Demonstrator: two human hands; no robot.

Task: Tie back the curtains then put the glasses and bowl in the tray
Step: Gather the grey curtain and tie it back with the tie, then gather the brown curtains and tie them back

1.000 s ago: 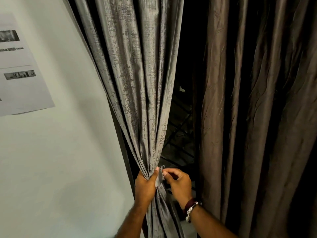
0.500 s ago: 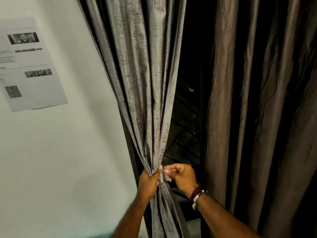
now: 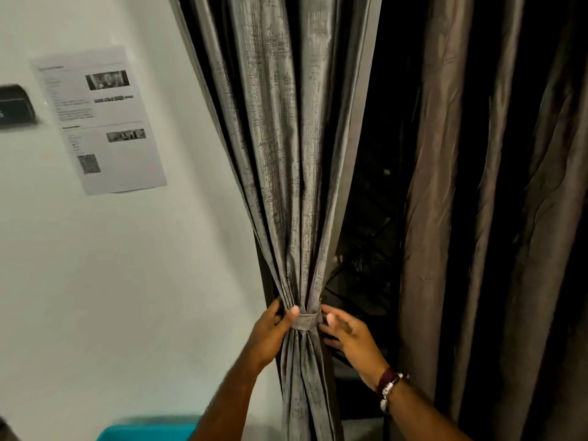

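Grey textured fabric curtain (image 3: 286, 186) gathered by a matching grey fabric tie-back band (image 3: 306, 320); left hand (image 3: 270, 332) grips the bunch; right hand (image 3: 353, 342) open-fingered just beside the band.

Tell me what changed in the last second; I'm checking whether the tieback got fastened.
The right hand let go of the tieback band it was pinching and opened, fingers spread beside it. The band now wraps the gathered grey curtain. The left hand still grips the gather; the brown curtain hangs loose as before.
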